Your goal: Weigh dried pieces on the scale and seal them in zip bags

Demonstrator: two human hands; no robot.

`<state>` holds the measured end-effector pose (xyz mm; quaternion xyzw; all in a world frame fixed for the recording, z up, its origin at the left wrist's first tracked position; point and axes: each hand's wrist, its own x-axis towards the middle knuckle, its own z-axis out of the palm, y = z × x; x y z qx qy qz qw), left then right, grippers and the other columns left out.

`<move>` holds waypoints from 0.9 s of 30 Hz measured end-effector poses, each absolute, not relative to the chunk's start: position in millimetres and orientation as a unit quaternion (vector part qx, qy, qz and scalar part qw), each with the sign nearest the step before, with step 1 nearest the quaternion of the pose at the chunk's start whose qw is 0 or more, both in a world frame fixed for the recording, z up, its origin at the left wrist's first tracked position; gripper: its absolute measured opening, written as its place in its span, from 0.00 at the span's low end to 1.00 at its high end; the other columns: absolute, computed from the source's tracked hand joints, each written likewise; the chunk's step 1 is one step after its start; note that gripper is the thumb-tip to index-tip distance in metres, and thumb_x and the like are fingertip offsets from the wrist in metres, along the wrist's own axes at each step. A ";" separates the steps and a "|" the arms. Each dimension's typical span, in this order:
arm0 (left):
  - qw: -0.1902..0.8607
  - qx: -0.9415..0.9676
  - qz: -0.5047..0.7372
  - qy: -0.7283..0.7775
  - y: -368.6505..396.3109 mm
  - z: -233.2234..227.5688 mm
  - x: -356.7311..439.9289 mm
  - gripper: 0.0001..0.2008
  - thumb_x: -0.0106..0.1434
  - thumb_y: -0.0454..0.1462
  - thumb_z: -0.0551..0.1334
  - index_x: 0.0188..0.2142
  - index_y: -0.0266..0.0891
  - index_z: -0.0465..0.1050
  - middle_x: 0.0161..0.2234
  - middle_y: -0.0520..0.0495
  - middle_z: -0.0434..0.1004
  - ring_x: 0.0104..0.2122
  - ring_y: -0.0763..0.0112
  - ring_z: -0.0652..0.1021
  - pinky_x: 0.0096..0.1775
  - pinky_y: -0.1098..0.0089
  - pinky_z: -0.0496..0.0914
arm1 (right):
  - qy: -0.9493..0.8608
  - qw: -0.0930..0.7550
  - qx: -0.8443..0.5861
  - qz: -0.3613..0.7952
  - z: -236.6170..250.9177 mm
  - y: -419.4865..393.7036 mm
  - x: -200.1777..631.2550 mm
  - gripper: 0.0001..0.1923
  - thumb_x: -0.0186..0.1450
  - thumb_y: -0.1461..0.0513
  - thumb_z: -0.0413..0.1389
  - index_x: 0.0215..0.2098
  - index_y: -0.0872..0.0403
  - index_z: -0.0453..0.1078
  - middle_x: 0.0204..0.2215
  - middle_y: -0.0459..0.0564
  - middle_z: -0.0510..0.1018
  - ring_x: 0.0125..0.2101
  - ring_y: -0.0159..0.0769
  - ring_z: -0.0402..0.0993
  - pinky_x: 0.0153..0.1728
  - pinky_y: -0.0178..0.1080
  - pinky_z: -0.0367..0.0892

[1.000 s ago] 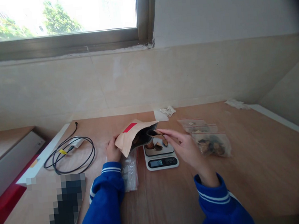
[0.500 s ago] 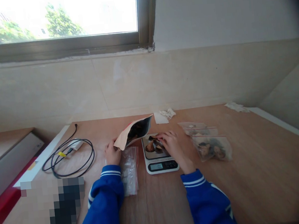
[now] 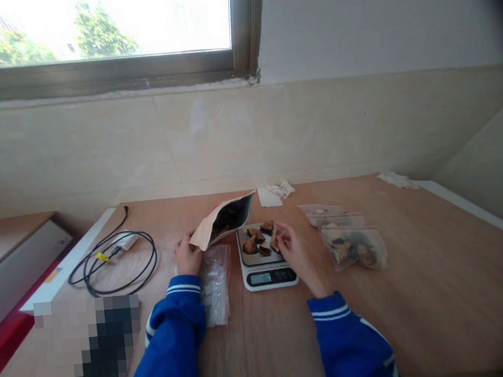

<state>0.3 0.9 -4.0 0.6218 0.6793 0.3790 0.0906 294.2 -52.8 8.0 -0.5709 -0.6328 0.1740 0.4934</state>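
1. Brown wooden surface (image 3: 428, 290) around the white digital scale (image 3: 262, 268): it extends right and nearward; its far edge, behind the scale, meets the beige wall (image 3: 317, 130). Clear plastic zip bags (image 3: 216, 291) lie just left of the scale; filled zip bags (image 3: 354, 249) lie to its right.
2. Brown, dried-looking pieces (image 3: 250, 245) rest on the scale, between the hands. Left hand (image 3: 187, 256): closed on the tan paper pouch (image 3: 206, 229), mouth tilted toward the scale. Right hand (image 3: 296, 254): fingers bent, touching the rightmost piece; grip cannot be told.
3. Compared with half a second earlier, the right hand covers less of the scale, exposing more pieces.
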 end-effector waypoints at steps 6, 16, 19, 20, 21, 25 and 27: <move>0.088 0.622 0.357 0.691 1.0 -2.2 1.2 0.19 0.57 0.36 0.58 0.49 0.43 0.71 0.44 0.42 0.77 0.48 0.51 0.71 0.49 0.54 0.63 | -0.598 0.520 -0.591 0.149 34.9 -63.1 292.4 0.17 0.65 0.59 0.48 0.49 0.57 0.68 0.41 0.58 0.77 0.36 0.40 0.74 0.39 0.44 0.70; 0.090 0.623 0.345 0.696 -2.2 5.4 4.3 0.20 0.55 0.34 0.58 0.49 0.41 0.70 0.45 0.45 0.77 0.48 0.52 0.71 0.49 0.56 0.63 | -0.754 0.508 -0.378 0.176 137.9 -81.4 253.3 0.15 0.66 0.68 0.46 0.41 0.51 0.73 0.40 0.48 0.77 0.45 0.34 0.71 0.47 0.38 0.66; 0.089 0.622 0.345 0.697 -2.9 6.5 4.9 0.20 0.55 0.33 0.58 0.49 0.41 0.71 0.45 0.44 0.77 0.48 0.52 0.71 0.49 0.55 0.62 | -0.819 0.424 -0.350 0.162 149.0 -71.3 239.8 0.16 0.64 0.71 0.46 0.40 0.52 0.74 0.41 0.48 0.77 0.46 0.35 0.71 0.49 0.39 0.65; 0.090 0.622 0.347 0.696 -3.0 6.7 5.0 0.20 0.55 0.33 0.58 0.49 0.42 0.71 0.45 0.44 0.77 0.48 0.52 0.71 0.49 0.55 0.62 | -0.835 0.391 -0.355 0.157 148.9 -67.8 235.8 0.17 0.64 0.72 0.46 0.40 0.53 0.74 0.40 0.49 0.78 0.45 0.35 0.71 0.49 0.39 0.65; 0.093 0.622 0.348 0.695 -3.0 6.9 5.2 0.20 0.55 0.33 0.58 0.49 0.42 0.71 0.45 0.44 0.77 0.49 0.51 0.71 0.50 0.55 0.62 | -0.846 0.357 -0.366 0.153 147.2 -64.4 231.9 0.17 0.64 0.72 0.46 0.40 0.53 0.74 0.40 0.50 0.78 0.45 0.36 0.71 0.49 0.40 0.65; 0.099 0.626 0.358 0.686 -3.4 7.4 5.3 0.18 0.57 0.35 0.57 0.48 0.42 0.71 0.45 0.44 0.77 0.49 0.51 0.70 0.50 0.54 0.62 | -0.856 0.257 -0.420 0.158 130.1 -53.7 217.9 0.16 0.64 0.71 0.47 0.42 0.55 0.74 0.43 0.54 0.78 0.46 0.39 0.72 0.49 0.41 0.64; 0.095 0.632 0.364 0.677 -3.5 7.1 5.1 0.17 0.59 0.36 0.57 0.48 0.42 0.71 0.45 0.44 0.77 0.49 0.51 0.70 0.50 0.53 0.62 | -0.850 0.252 -0.435 0.157 120.9 -49.4 211.1 0.12 0.65 0.68 0.50 0.44 0.55 0.73 0.46 0.55 0.76 0.47 0.40 0.72 0.50 0.42 0.64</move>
